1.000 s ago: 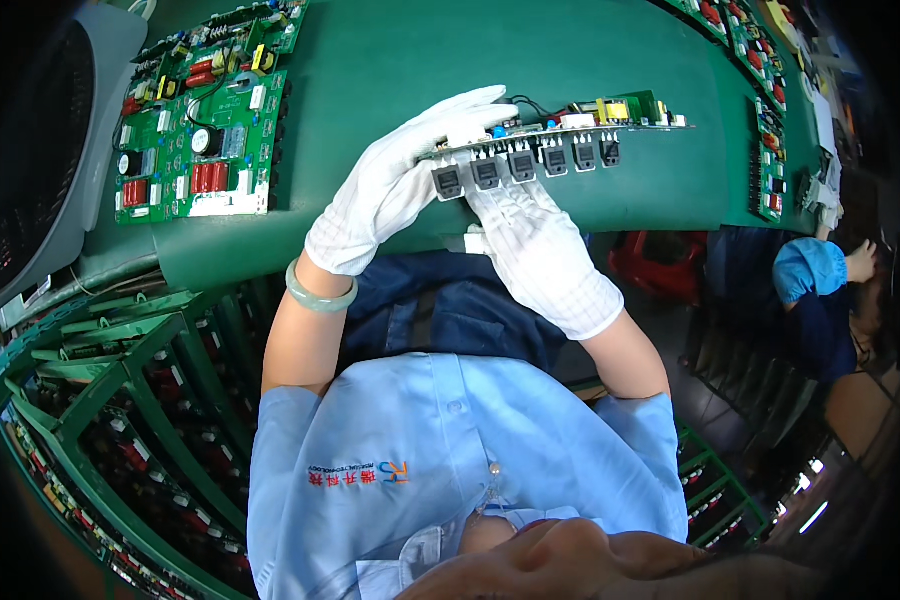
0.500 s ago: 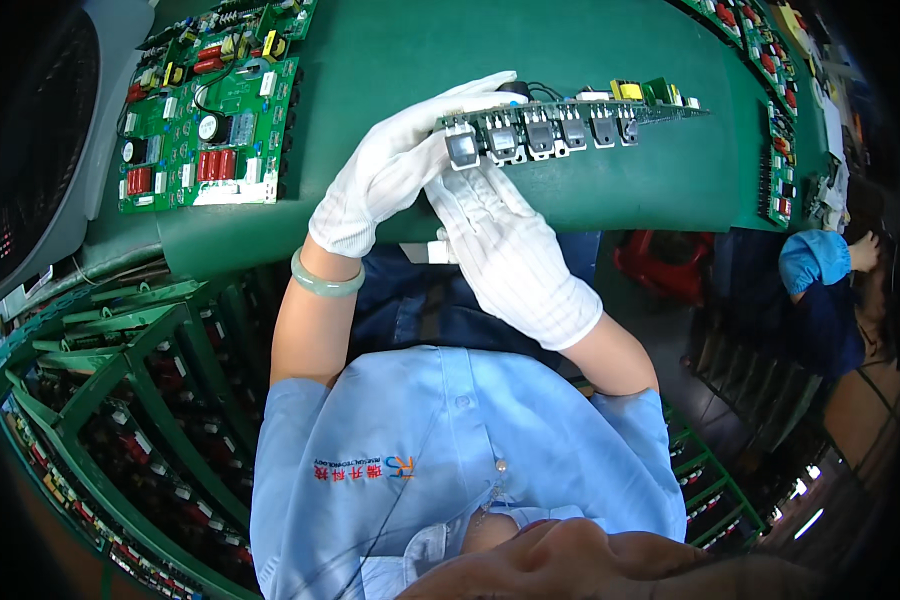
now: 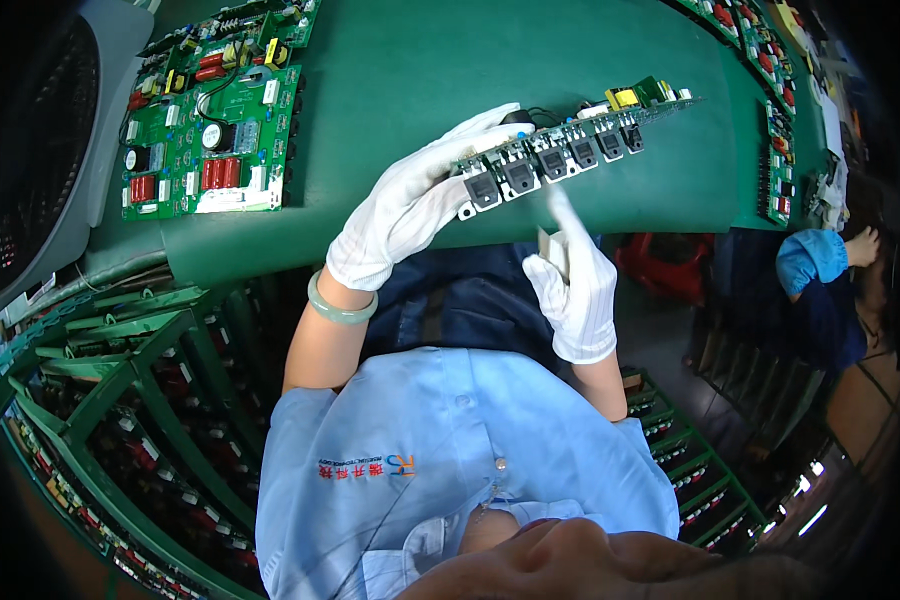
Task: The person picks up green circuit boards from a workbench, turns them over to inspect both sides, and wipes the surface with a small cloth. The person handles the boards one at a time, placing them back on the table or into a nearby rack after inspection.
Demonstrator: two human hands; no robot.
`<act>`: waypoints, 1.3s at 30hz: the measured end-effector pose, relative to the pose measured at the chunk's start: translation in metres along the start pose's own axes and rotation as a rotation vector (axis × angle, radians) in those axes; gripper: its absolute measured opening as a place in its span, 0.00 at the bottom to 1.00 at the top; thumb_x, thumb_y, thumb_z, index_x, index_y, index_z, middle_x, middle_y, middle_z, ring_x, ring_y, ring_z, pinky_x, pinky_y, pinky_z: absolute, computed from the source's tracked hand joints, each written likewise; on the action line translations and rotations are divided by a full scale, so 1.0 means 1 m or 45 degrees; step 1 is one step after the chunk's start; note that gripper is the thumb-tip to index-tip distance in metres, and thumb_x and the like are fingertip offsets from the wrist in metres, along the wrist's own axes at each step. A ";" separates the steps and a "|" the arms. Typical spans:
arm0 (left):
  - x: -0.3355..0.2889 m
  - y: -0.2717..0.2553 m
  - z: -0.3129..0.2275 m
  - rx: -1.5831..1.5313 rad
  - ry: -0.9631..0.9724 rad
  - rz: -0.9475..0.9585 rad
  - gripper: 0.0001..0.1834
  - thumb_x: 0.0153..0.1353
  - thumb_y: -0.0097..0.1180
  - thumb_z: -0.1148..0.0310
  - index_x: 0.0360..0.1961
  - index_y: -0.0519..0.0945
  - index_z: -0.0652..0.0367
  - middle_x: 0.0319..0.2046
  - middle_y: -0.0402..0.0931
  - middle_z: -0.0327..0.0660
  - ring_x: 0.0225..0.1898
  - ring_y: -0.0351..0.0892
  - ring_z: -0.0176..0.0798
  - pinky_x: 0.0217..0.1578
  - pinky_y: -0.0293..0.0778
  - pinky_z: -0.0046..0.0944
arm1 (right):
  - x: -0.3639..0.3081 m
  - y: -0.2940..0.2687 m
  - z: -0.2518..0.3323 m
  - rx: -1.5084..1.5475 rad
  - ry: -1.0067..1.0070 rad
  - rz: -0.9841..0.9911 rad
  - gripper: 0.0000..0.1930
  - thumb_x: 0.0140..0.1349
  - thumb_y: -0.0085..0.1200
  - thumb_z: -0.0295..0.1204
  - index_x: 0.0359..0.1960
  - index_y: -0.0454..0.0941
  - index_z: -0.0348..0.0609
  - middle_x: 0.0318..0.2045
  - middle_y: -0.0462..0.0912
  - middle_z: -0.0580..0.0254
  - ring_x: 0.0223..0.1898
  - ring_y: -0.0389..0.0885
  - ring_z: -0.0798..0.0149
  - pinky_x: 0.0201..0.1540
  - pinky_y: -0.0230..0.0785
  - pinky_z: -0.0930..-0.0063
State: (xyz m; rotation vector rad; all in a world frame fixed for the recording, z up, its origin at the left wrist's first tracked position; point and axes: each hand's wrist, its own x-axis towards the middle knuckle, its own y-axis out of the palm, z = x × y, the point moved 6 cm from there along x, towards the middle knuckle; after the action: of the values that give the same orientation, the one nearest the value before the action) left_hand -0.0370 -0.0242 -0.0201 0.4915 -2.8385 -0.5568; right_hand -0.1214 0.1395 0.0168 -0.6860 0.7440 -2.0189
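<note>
My left hand (image 3: 400, 210), in a white ribbed glove, grips the left end of a green circuit board (image 3: 602, 125), thumb and fingers on either side of it. The board is held tilted above the bench, its right end higher, with a row of several black power transistors (image 3: 519, 176) along the edge facing me. Just below that edge is my right hand (image 3: 588, 305), gloved too. Its index finger points up at the transistors; contact cannot be made out. A small pale flat piece (image 3: 551, 252) sits between its thumb and fingers, partly hidden and blurred.
More populated circuit boards (image 3: 210, 150) lie on the green bench mat (image 3: 400, 60) at left; others (image 3: 780, 150) line the right side. A grey-framed fan (image 3: 120, 100) stands far left. Green racks (image 3: 120, 360) of boards flank me. Someone's blue sleeve (image 3: 812, 258) shows at right.
My right hand has moved right and away from under the board, its index finger now extended. The board has tilted, its left end lower and nearer me, as my left hand shifted down slightly.
</note>
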 end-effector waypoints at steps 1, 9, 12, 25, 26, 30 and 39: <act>-0.002 -0.001 0.000 0.052 0.059 -0.008 0.24 0.72 0.47 0.64 0.66 0.70 0.63 0.69 0.62 0.50 0.34 0.71 0.26 0.36 0.70 0.28 | -0.004 -0.001 -0.002 0.018 0.110 -0.052 0.24 0.63 0.61 0.35 0.59 0.75 0.37 0.37 0.84 0.51 0.29 0.83 0.56 0.34 0.76 0.68; -0.002 -0.003 -0.002 0.216 0.180 0.100 0.27 0.73 0.43 0.57 0.66 0.70 0.61 0.69 0.62 0.54 0.31 0.73 0.30 0.35 0.72 0.31 | -0.009 0.018 0.000 -0.213 -0.057 -0.188 0.18 0.55 0.67 0.24 0.48 0.78 0.37 0.39 0.80 0.47 0.38 0.82 0.50 0.37 0.77 0.64; 0.000 -0.003 -0.006 0.236 0.195 0.074 0.28 0.73 0.42 0.53 0.66 0.70 0.61 0.69 0.62 0.53 0.29 0.71 0.29 0.35 0.72 0.31 | -0.010 0.028 0.003 -0.230 -0.043 -0.117 0.18 0.56 0.66 0.26 0.48 0.78 0.38 0.40 0.79 0.47 0.39 0.82 0.49 0.35 0.77 0.65; -0.001 -0.003 -0.003 0.198 0.096 0.135 0.38 0.70 0.43 0.43 0.66 0.68 0.68 0.68 0.60 0.60 0.73 0.52 0.56 0.70 0.50 0.52 | -0.005 0.022 0.002 0.134 0.455 -0.089 0.11 0.70 0.52 0.24 0.50 0.77 0.32 0.39 0.86 0.55 0.29 0.85 0.67 0.33 0.77 0.76; -0.001 -0.003 -0.002 0.187 0.089 0.129 0.37 0.70 0.43 0.44 0.66 0.68 0.67 0.68 0.61 0.60 0.73 0.52 0.56 0.70 0.50 0.52 | -0.005 0.022 0.002 0.119 0.442 -0.100 0.11 0.70 0.52 0.25 0.50 0.77 0.33 0.38 0.86 0.55 0.29 0.85 0.68 0.33 0.77 0.76; -0.002 -0.002 -0.003 0.189 0.107 0.126 0.36 0.71 0.43 0.45 0.67 0.68 0.65 0.68 0.62 0.60 0.73 0.52 0.56 0.70 0.50 0.52 | -0.008 0.031 -0.002 0.004 0.351 -0.132 0.10 0.70 0.52 0.25 0.49 0.77 0.34 0.38 0.85 0.52 0.30 0.86 0.64 0.34 0.78 0.73; -0.002 -0.001 -0.005 0.199 0.099 0.121 0.37 0.70 0.43 0.43 0.67 0.68 0.64 0.68 0.62 0.59 0.73 0.53 0.55 0.69 0.52 0.51 | -0.010 0.035 -0.001 -0.084 0.209 -0.107 0.09 0.71 0.51 0.28 0.47 0.76 0.34 0.27 0.82 0.59 0.19 0.74 0.74 0.22 0.69 0.79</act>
State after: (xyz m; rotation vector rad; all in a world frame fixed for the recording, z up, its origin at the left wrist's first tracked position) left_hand -0.0339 -0.0263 -0.0167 0.3922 -2.8258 -0.2939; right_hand -0.0987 0.1328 -0.0113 -0.6028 0.8938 -2.1542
